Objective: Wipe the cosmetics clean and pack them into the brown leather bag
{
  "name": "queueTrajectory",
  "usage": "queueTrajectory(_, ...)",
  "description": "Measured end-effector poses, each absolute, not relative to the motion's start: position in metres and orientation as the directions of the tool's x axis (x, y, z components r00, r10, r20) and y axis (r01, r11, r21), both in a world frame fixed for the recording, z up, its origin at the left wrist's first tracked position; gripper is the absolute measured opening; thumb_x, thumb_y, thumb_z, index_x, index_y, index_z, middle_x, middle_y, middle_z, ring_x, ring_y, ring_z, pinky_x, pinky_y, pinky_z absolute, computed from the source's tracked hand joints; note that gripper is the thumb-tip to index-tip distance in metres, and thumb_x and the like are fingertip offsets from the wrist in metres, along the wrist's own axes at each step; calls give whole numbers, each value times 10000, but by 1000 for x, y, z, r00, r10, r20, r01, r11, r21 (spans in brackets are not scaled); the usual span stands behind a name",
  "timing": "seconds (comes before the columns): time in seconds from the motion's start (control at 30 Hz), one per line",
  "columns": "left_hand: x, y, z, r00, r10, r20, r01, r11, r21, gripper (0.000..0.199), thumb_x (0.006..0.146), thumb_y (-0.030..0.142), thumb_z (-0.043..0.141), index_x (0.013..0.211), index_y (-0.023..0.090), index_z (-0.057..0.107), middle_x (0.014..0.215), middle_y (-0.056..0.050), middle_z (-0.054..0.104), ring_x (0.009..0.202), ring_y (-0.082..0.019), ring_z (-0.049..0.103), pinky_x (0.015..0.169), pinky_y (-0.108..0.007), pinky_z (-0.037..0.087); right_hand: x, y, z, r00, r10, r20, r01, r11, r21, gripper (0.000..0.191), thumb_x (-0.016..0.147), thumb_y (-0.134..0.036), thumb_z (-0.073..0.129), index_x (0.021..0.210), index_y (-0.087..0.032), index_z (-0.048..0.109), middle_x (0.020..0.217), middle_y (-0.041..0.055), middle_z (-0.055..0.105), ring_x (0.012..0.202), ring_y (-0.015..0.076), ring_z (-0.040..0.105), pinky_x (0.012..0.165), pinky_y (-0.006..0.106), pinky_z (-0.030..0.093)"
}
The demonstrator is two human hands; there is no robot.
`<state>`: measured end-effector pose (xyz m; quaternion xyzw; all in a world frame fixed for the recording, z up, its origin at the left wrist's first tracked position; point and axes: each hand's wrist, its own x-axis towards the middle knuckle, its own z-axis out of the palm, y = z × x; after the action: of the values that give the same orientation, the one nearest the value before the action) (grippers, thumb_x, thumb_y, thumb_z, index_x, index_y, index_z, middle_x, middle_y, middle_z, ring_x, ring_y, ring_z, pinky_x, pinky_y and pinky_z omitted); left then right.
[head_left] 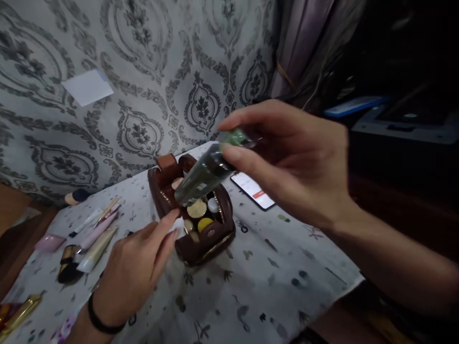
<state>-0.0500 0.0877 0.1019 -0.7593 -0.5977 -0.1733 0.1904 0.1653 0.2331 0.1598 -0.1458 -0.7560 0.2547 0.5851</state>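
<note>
My right hand (pixel 297 157) is closed around the green-capped end of a slim dark bottle (pixel 201 177). The bottle tilts down to the left, its lower end over the mouth of an unzipped brown makeup bag (pixel 204 246). Inside the bag are several round lids, among them a yellow lid (pixel 205 224), a pale gold lid (pixel 197 209) and a white lid (pixel 213 205). At the bag's left edge, my left hand (pixel 132 265) pinches the rim. A small white piece (pixel 176 226) shows between its fingers; its kind is unclear.
Left on the patterned tablecloth lie a cream tube (pixel 97 249), a pink tube (pixel 98 231), a black-and-gold container (pixel 69 265) and a pink item (pixel 50 242). A lit phone (pixel 253 191) lies right of the bag. Behind rises a wallpapered wall (pixel 143 95).
</note>
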Motion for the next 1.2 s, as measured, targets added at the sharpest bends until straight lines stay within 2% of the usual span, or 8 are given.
queueTrajectory(0.13,-53,85,88,224,820,527,973,-219,-73,387,1007,309,431,1355,167,525,1007,-67,749,790,-186,721,637,-270,510,132,257,154,-510,481,713,-163,760,-629,152,870,-263,655,1010,-211,689,1001,-15,670,1017,176,626,868,303,503)
queueTrajectory(0.3,-52,83,75,211,792,572,977,-185,-103,470,1007,256,430,1471,181,427,882,-51,716,692,-167,672,600,-268,475,94,273,139,-698,342,629,-220,734,-643,64,864,-177,630,910,-215,653,940,-22,634,1000,180,610,887,309,482)
queueTrajectory(0.43,-52,82,71,199,804,561,979,-135,-153,506,1016,236,413,1517,192,359,872,-41,701,702,-152,664,598,-247,477,74,279,129,-791,207,576,-156,842,-517,54,894,-145,605,930,-186,600,939,3,578,944,176,588,834,304,457)
queueTrajectory(0.6,-53,78,71,177,831,528,980,-102,-169,487,1011,215,436,1495,189,381,979,-47,711,788,-133,684,646,-215,494,62,282,121,-930,102,354,-17,947,-320,105,915,-121,587,1018,-138,588,997,71,598,854,180,569,703,292,401)
queueTrajectory(0.77,-51,79,73,178,820,545,983,-120,-142,438,1018,223,426,1453,169,431,929,-44,704,706,-120,669,574,-214,481,60,285,118,-975,64,213,7,965,-262,113,892,-105,578,980,-141,641,962,77,635,746,160,570,593,278,338)
queueTrajectory(0.87,-48,81,74,173,819,548,985,-131,-115,429,1025,222,404,1449,163,430,834,-27,679,628,-116,639,528,-212,466,62,285,119,-979,72,190,21,966,-258,131,884,-113,586,997,-140,647,971,85,648,745,162,581,577,274,328)
queueTrajectory(1.0,-47,81,75,174,824,539,984,-123,-129,437,1026,234,404,1457,165,419,821,-27,671,596,-119,621,515,-221,463,63,285,121,-974,87,210,33,968,-248,163,886,-136,581,1042,-151,626,984,94,658,767,182,602,569,280,314)
queueTrajectory(1.2,-50,77,75,161,846,509,986,-118,-115,476,1028,238,393,1501,186,362,840,-29,683,622,-123,635,541,-215,488,63,289,123,-975,68,211,11,966,-260,95,867,-99,582,945,-138,622,918,72,661,784,170,599,594,277,333)
